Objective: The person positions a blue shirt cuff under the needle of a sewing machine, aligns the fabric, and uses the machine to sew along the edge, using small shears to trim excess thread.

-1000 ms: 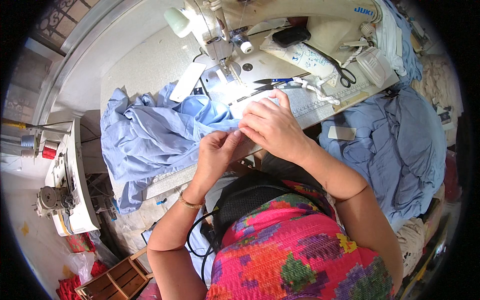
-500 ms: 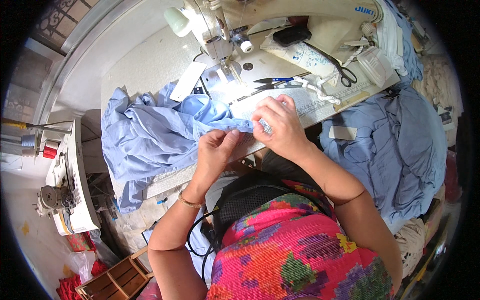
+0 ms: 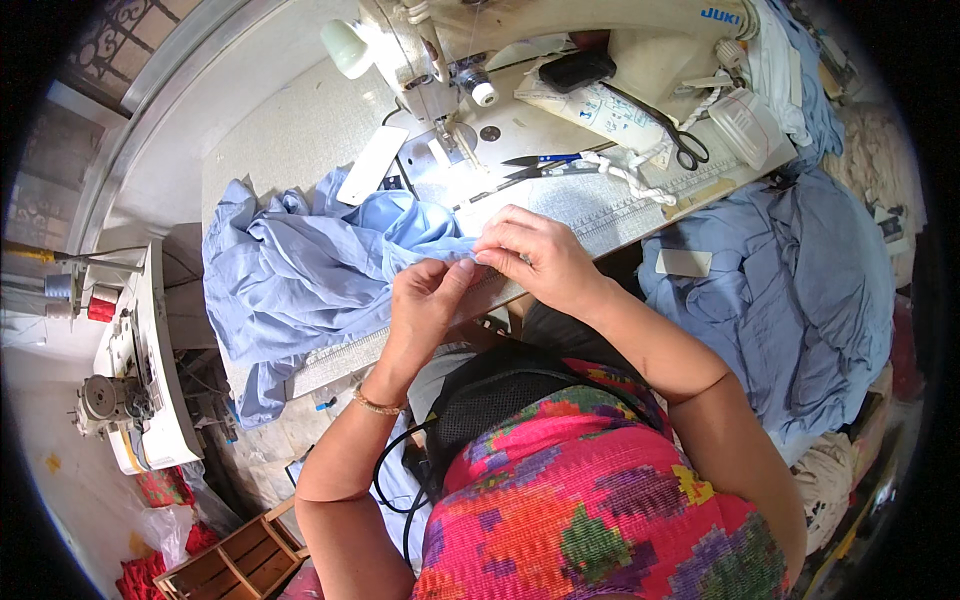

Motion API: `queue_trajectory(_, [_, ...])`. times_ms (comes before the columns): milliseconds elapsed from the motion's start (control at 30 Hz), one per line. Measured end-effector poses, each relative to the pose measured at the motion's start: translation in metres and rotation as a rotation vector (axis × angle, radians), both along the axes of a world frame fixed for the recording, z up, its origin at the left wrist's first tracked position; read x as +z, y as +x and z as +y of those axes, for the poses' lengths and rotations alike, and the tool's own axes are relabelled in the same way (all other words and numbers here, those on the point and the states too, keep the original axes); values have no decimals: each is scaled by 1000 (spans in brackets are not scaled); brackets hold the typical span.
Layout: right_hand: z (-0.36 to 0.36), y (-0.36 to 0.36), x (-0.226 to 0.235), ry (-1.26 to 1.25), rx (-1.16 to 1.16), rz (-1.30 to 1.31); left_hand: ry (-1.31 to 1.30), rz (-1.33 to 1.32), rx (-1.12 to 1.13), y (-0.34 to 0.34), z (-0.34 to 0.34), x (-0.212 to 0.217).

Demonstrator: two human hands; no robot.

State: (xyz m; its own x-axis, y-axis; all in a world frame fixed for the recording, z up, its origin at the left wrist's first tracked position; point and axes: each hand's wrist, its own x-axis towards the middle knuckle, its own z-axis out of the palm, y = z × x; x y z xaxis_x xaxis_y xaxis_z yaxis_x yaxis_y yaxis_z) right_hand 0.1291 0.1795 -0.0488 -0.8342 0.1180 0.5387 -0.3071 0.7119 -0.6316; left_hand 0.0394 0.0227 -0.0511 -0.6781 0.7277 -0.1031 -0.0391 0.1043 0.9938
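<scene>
A crumpled light blue garment (image 3: 300, 265) is spread over the left part of the sewing table (image 3: 270, 140), one end hanging off the front edge. Its right end is pinched between my two hands at the table's front. My left hand (image 3: 428, 290) grips the cloth with thumb and fingertips. Close beside it, almost touching, my right hand (image 3: 535, 258) is closed on the same cloth edge. Beyond them stands the sewing machine (image 3: 430, 90), its needle area brightly lit. The bit of cloth inside my fingers is mostly hidden.
Thread snips (image 3: 545, 160), black scissors (image 3: 688, 150), a white cord (image 3: 640, 185) and a clear plastic box (image 3: 745, 125) lie to the right on the table. A large heap of blue cloth (image 3: 790, 290) sits at the right. Another sewing machine (image 3: 150, 370) stands at the left.
My right hand has moved left along the cloth edge, up against my left hand. My left hand stays nearly in place, still pinching the cloth.
</scene>
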Motion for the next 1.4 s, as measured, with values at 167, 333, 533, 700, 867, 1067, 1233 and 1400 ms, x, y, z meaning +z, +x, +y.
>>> queue_trajectory(167, [-2, 5, 7, 252, -110, 45, 35, -71, 7, 1, 0, 2])
queue_trajectory(333, [4, 8, 6, 171, -23, 23, 60, -126, 24, 0, 0, 0])
queue_trajectory(533, [-3, 4, 0, -616, 297, -86, 99, -203, -13, -5, -1, -6])
queue_trajectory(700, [2, 0, -10, -308, 158, -122, 260, -309, 63, -8, -3, -13])
queue_trajectory(867, [25, 15, 0, -215, 31, -133, 273, -311, 74, -9, -4, -10])
queue_trajectory(1067, [-3, 0, 13, -221, 47, -14, 198, -214, 64, -4, -1, -5])
queue_trajectory(1233, [-1, -5, 11, 182, -21, 49, 138, -121, 84, -2, -1, -5])
queue_trajectory(1400, [-5, -5, 9, 372, -94, 147, 89, -55, 74, 0, -2, -4])
